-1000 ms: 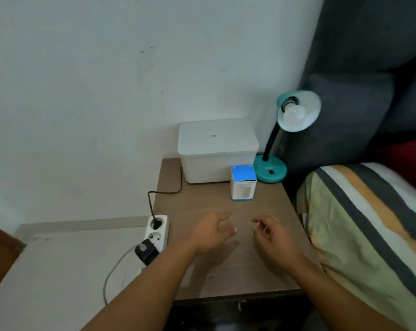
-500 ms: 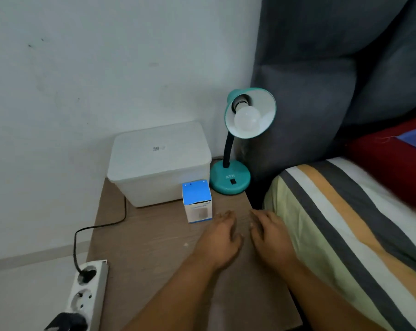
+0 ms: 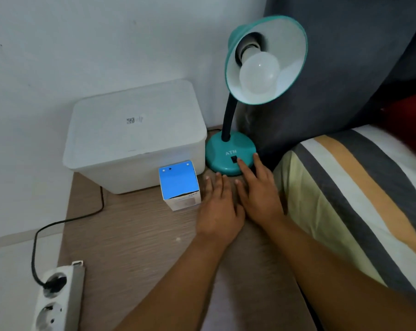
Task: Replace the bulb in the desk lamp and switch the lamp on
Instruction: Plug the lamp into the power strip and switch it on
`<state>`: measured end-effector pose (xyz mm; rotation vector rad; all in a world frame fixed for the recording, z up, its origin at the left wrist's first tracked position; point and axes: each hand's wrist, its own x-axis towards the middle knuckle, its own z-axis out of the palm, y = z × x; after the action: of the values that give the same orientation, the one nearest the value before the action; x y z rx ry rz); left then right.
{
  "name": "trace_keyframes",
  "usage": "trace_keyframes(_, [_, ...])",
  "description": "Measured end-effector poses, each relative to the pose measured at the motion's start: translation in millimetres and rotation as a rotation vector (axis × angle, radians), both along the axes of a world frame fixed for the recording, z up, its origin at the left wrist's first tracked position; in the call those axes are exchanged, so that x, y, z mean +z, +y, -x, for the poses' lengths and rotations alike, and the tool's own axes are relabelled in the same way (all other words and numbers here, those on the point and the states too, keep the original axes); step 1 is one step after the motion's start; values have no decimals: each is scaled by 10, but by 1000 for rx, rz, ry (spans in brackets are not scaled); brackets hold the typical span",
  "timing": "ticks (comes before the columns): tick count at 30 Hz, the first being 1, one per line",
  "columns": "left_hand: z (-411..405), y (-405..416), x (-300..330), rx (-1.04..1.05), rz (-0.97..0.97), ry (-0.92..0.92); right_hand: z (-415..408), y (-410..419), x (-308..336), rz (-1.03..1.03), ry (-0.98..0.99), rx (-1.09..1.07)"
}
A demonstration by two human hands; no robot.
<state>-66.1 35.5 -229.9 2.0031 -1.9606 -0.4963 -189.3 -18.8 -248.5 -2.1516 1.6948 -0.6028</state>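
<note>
Wooden table (image 3: 135, 235): lamp (image 3: 230, 156) base touching right hand (image 3: 259, 197) fingers (image 3: 242, 167)

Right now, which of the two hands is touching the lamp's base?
The right hand: its fingers lie on the teal lamp base beside the black switch. The left hand lies flat on the wooden table, short of the base.

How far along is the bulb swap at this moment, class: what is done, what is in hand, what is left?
Done: nothing visible; a bulb sits unlit in the teal lamp, and the blue bulb box stands closed on the table. In hand: the right hand reaches the lamp base switch; the left hand lies empty. Left: swapping bulbs, switching on.
</note>
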Motion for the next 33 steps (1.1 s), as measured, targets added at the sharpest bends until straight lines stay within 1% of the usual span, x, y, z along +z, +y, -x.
trace_keyframes(4, [-80, -56, -48, -39, 19, -29, -13, -28, -18, -9, 60, -1])
trace_keyframes(9, [-121, -15, -101, -48, 89, -54, -5, -5, -14, 11, 55, -10])
trace_keyframes(13, [-95, -27, -122, -45, 87, -55, -4, -11, -4, -17, 52, -15])
trace_keyframes(26, [-74, -35, -113, -35, 105, -80, -9, -23, -1, -9, -6, -43])
trace_keyframes(33, [-50, -55, -114, -7, 65, -106, -52, -4, 1, -8, -21, -80])
